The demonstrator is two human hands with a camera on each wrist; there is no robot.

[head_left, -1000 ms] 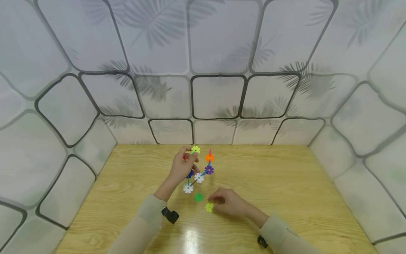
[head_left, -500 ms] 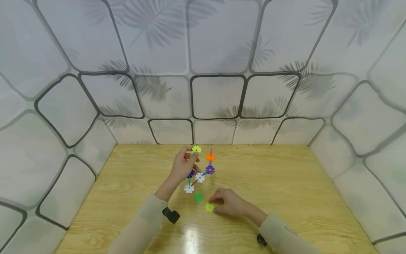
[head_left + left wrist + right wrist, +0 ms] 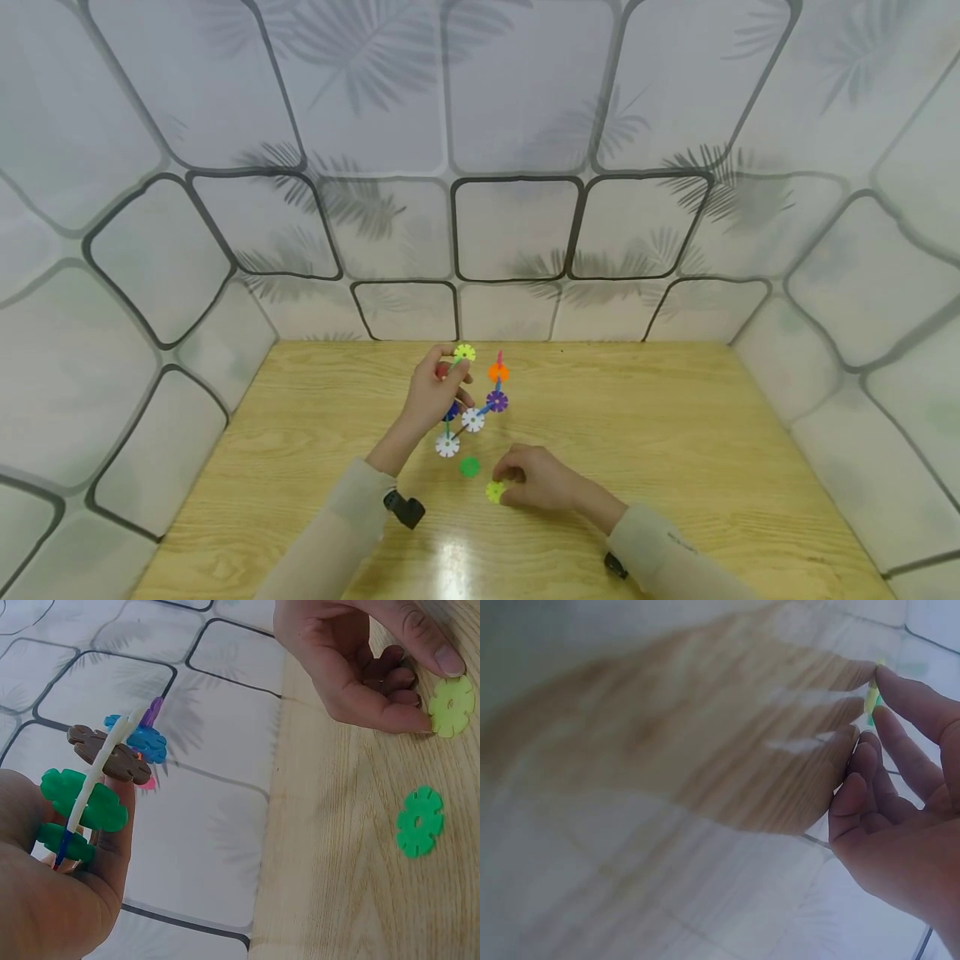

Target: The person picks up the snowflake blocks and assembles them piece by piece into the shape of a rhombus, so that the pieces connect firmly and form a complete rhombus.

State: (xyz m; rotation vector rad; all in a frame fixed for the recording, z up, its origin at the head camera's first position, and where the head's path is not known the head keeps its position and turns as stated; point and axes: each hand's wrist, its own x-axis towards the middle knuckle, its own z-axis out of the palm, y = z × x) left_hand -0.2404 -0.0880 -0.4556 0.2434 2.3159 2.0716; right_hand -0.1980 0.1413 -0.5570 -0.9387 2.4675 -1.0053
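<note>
My left hand (image 3: 431, 392) grips a chain of slotted, flower-shaped plastic discs joined edge to edge. Its white disc (image 3: 447, 444), purple disc (image 3: 497, 402), orange disc (image 3: 498, 372) and a yellow disc at the top (image 3: 465, 354) show in the head view; fingers hide part of it. From the left wrist, a brown disc (image 3: 109, 755) and a green disc (image 3: 85, 799) of the chain appear. My right hand (image 3: 543, 479) pinches a loose yellow-green disc (image 3: 452, 706) between thumb and index finger, low over the table. A loose green disc (image 3: 420, 823) lies flat beside it.
The wooden table (image 3: 675, 433) is bounded by a patterned back wall (image 3: 517, 229) and similar side panels. Black wrist cameras sit at both cuffs, the left one (image 3: 405, 509) near the table's middle. Glare brightens the near surface.
The chain in my left hand has shifted very slightly to the right, then stayed still. My right hand and the yellow-green disc have barely moved; the loose green disc lies where it was.
</note>
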